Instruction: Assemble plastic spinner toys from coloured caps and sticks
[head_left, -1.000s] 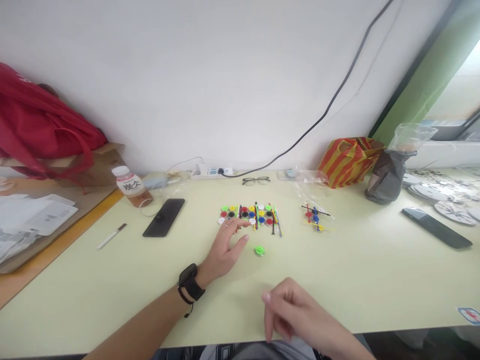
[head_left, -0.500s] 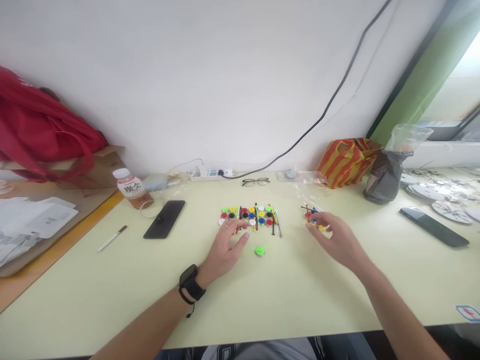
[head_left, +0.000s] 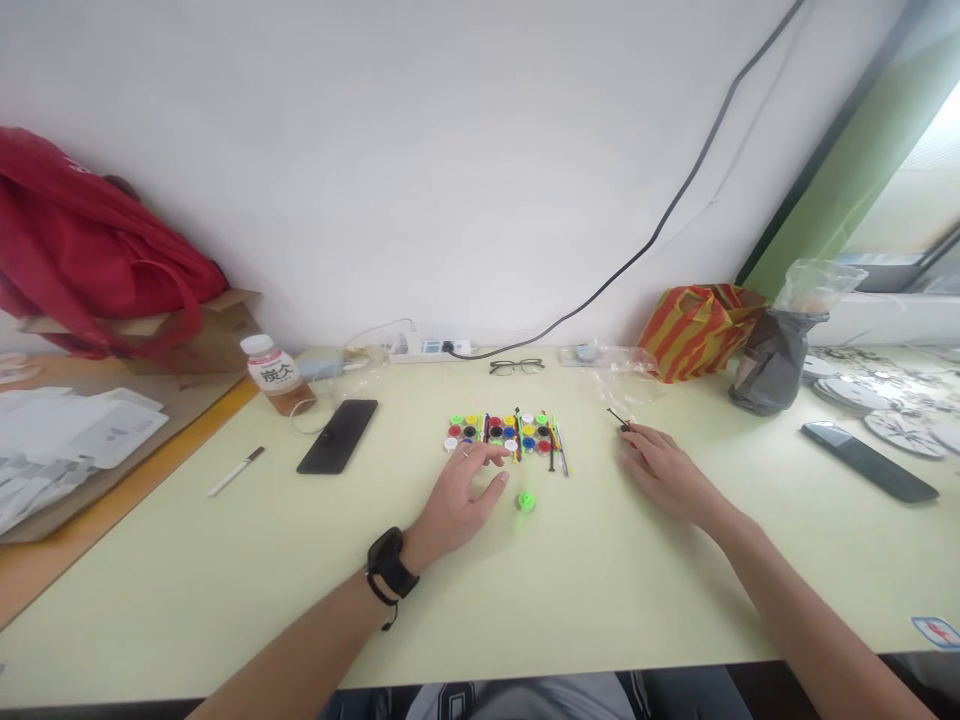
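Discs [head_left: 510, 433] and sticks [head_left: 517, 452]: mostly ranged toward the tabletop's [head_left: 600, 590] back edge; one green disc [head_left: 526, 502] was left out, on their front-edge side. Left hand [head_left: 454, 500]: fingers were held apart. Right hand [head_left: 664, 475]: black stick [head_left: 615, 416] was partly covered; pinching could not be told.

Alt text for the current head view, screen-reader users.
A left hand, fingers spread, is at the near edge of rows of small colored discs on a pale table. The right hand covers small parts farther right, a black stick poking out. One green disc sits apart between the hands.
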